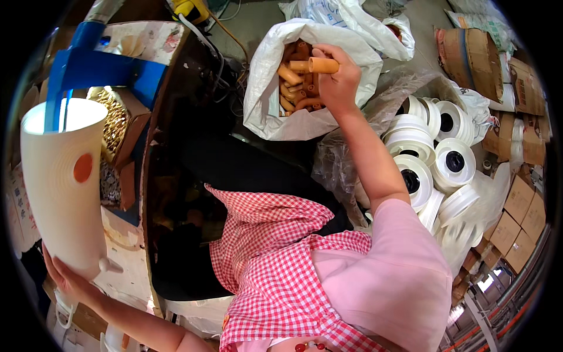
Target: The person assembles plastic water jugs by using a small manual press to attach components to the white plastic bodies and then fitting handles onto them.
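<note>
Right grip (343, 77): narrow, closed around a hollow orange-brown tube (325, 65). The tube lies roughly level across the fingers, an open end facing left; one finger bends over above it, the rest partly hidden. Right forearm (375, 155) stretched well forward from the body, slanting up and leftward to the wrist, so that the hand is over the mouth of a white woven sack (261, 97). Just left of and below this grip, inside the sack: a loose heap of similar tubes (288, 75), some straight, some curved. One straight tube (298, 67) sits directly beside the held one; cannot tell whether it is also held.

Left grip (63, 280): far to the lower left of the right one, arm reaching out sideways, fingers laid lengthwise against the lower end of a tall white vessel (58, 193). Thumb not clearly seen; cannot tell how tightly it closes. Above this grip, the vessel wall carries an orange disc (82, 168); just right of the fingers, a short white nub (111, 266) juts out. Farther above, a blue machine frame (97, 66) enters the vessel's open top. Above and right of the left grip, on the desk (124, 236): gold-coloured small parts (114, 124) in a cardboard box (134, 125).
</note>
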Motion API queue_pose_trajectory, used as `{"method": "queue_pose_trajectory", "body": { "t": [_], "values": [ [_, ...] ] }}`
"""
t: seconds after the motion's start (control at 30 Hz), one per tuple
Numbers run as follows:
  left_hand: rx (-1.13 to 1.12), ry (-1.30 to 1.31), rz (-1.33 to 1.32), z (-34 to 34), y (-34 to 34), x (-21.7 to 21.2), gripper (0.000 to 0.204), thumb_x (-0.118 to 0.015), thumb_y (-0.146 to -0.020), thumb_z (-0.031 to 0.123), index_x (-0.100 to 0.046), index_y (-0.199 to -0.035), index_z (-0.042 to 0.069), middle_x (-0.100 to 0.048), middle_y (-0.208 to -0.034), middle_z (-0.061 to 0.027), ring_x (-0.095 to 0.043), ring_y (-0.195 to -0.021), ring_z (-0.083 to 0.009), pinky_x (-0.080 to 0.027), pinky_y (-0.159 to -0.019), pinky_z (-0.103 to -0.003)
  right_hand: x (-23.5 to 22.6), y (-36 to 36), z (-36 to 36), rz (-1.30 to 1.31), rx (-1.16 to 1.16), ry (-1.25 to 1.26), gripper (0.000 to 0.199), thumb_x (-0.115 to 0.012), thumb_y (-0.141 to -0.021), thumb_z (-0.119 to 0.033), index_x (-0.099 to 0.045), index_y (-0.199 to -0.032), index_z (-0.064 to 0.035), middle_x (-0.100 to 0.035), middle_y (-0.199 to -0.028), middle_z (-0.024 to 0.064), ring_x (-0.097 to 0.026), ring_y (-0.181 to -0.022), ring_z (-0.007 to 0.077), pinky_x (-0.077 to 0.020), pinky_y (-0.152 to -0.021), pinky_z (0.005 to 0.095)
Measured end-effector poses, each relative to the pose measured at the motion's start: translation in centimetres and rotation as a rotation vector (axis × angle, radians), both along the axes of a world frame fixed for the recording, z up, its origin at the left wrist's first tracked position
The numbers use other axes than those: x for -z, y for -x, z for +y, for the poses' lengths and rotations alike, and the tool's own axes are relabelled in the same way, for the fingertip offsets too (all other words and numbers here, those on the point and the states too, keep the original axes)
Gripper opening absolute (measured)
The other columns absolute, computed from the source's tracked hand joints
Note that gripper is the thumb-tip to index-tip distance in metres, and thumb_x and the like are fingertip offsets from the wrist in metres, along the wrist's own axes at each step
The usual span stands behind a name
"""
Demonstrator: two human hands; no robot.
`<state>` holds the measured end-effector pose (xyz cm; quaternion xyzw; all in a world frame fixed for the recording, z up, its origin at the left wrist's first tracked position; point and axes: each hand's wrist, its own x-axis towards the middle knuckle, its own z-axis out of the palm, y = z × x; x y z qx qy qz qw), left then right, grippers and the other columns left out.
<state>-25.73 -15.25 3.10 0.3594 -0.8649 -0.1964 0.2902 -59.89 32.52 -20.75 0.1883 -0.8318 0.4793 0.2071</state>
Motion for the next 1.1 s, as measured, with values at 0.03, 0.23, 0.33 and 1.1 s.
{"method": "queue_pose_trajectory", "body": {
  "t": [0.03,0.23,0.33,1.1],
  "values": [
    [-0.010,-0.053,0.010,0.1,0.3,0.4,0.042,-0.048,-0.107,0.029,-0.057,-0.140,0.005,-0.057,-0.141,-0.0110,-0.057,-0.121,-0.0218,-0.047,-0.101,-0.033,-1.0,-0.1,0.2,0.018,-0.001,0.003,0.007,-0.072,-0.087,-0.009,-0.071,-0.093,-0.0057,-0.070,-0.083,0.0123,-0.067,-0.075,0.0321,-0.0522,-0.066,0.0358],
    [0.018,-0.078,0.036,-0.5,1.1,1.2,0.040,-0.053,-0.105,0.027,-0.060,-0.137,0.005,-0.063,-0.133,-0.0088,-0.060,-0.116,-0.0179,-0.046,-0.101,-0.029,-7.3,-1.5,-0.9,0.055,-0.076,0.003,0.009,-0.073,-0.087,-0.011,-0.071,-0.094,-0.0060,-0.071,-0.083,0.0122,-0.067,-0.074,0.0298,-0.0524,-0.068,0.0342],
    [0.064,0.012,0.056,-1.1,1.4,1.6,0.037,-0.059,-0.103,0.024,-0.062,-0.135,0.006,-0.066,-0.129,-0.0086,-0.061,-0.112,-0.0144,-0.048,-0.097,-0.028,-11.2,-3.2,-3.2,-0.170,-0.194,0.098,0.008,-0.072,-0.086,-0.007,-0.070,-0.093,-0.0040,-0.070,-0.081,0.0067,-0.065,-0.074,0.0182,-0.0517,-0.072,0.0303],
    [-0.041,0.186,0.190,3.4,-3.4,-0.2,0.044,-0.077,-0.079,0.034,-0.069,-0.111,0.003,-0.066,-0.116,-0.0173,-0.058,-0.114,-0.0352,-0.042,-0.105,-0.047,-8.1,-19.3,-4.7,-0.460,-1.721,-0.724,0.032,-0.063,-0.088,-0.022,-0.062,-0.116,-0.0073,-0.064,-0.095,0.0080,-0.062,-0.093,0.0275,-0.0490,-0.082,0.0393]
  ]
}}
